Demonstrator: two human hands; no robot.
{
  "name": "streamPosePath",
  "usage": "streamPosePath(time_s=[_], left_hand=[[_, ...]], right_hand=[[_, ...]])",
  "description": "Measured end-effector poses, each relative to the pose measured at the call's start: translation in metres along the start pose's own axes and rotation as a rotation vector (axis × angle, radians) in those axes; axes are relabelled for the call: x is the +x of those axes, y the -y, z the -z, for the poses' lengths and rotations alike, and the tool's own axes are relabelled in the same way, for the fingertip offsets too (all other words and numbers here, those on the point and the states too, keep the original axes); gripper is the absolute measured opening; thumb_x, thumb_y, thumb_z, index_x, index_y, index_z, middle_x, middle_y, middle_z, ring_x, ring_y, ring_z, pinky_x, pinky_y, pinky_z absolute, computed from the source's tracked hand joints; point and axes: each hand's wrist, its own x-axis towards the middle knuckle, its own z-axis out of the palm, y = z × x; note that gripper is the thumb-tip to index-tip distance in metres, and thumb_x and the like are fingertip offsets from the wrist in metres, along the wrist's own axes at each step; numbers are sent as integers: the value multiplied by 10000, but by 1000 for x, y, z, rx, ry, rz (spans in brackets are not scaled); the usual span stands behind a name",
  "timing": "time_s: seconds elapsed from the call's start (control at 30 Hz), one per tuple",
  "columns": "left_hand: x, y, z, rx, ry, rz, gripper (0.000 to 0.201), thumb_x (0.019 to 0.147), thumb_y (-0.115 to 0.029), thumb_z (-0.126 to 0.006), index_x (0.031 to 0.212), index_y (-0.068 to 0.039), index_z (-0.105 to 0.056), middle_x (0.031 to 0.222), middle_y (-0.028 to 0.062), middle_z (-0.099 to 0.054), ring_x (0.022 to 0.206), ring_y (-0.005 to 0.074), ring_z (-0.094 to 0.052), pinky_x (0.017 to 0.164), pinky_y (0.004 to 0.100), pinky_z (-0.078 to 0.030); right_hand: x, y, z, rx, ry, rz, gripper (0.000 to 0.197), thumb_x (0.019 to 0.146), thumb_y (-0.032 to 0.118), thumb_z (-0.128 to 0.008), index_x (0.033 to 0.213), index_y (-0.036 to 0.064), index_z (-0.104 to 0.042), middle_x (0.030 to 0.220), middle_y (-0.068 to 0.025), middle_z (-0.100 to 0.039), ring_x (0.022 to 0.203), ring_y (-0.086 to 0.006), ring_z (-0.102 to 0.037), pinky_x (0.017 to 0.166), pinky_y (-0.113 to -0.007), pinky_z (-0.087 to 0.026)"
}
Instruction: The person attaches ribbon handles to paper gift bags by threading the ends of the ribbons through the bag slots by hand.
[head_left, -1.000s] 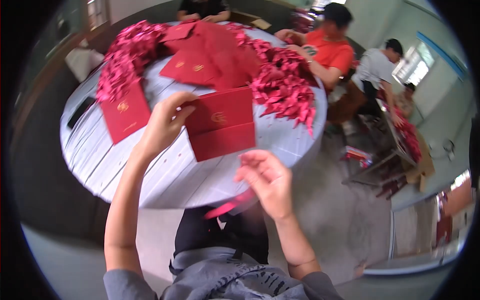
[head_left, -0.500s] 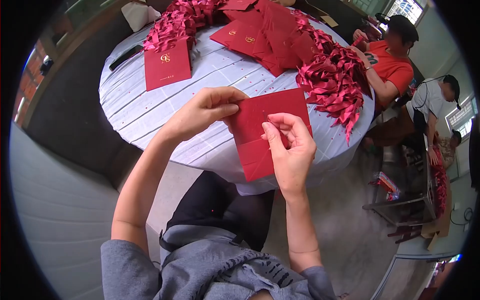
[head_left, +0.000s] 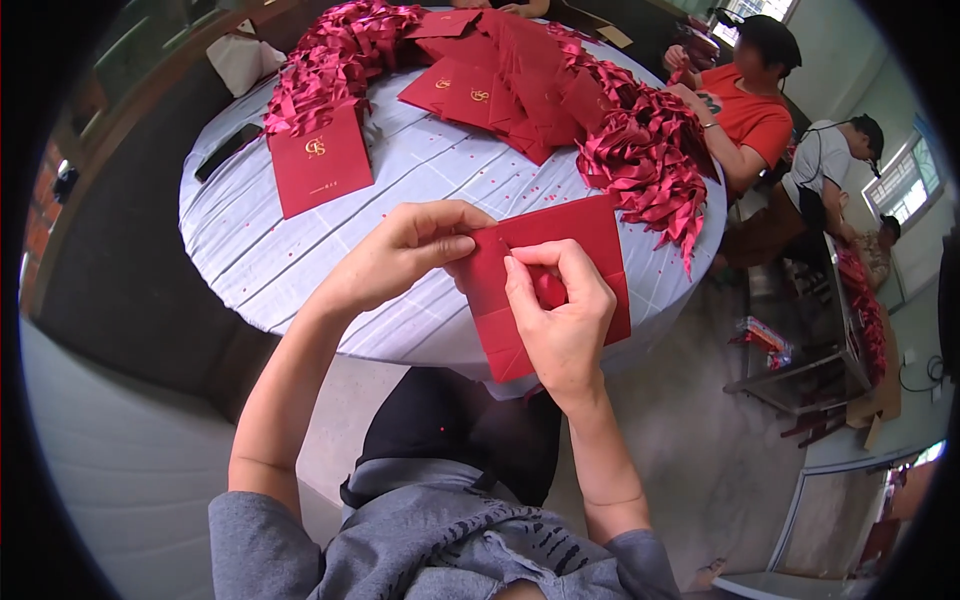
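A flat, folded red paper bag (head_left: 598,250) is held up over the near edge of the table. My left hand (head_left: 415,240) pinches its upper left corner between thumb and fingers. Against the bag's face, close to its top edge, my right hand (head_left: 565,315) is closed in a pinch. Glossy red ribbon (head_left: 550,290) shows inside its curled fingers; the tip between thumb and forefinger is too small to make out. A small dark spot, like a hole, lies on the bag just above the fingertips.
The round table (head_left: 240,250) has a pale cloth with red specks. Stacked red bags (head_left: 530,80), heaps of red ribbon (head_left: 650,160), a single bag (head_left: 320,165) and a dark phone (head_left: 228,150) lie on it. A person in red (head_left: 745,120) sits at the right; others work beyond.
My right hand has moved left and slightly up across the bag, toward the dark spot near its top edge. My left hand keeps its corner grip. The view has shifted a little.
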Motion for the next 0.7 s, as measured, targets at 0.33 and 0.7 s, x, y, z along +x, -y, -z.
streamPosePath(time_s=[0.33, 0.7], left_hand=[[0, 7, 18, -58, 43, -30, 212, 934, -41, -501, 1109, 49, -580, 881, 38, -617, 791, 96, -564, 743, 260, -483], [-3, 0, 24, 310, -153, -145, 204, 826, 14, -647, 1028, 37, -627, 951, 77, -656, 868, 127, -625, 742, 279, -527]], right_hand=[[1, 5, -15, -97, 14, -2, 161, 729, -56, -681, 793, 21, -555, 697, -70, -561, 559, -175, -533, 508, -286, -429], [11, 14, -32, -147, 30, 3, 169, 720, -71, -659, 766, 21, -524, 689, -80, -535, 544, -210, -522, 496, -314, -430]])
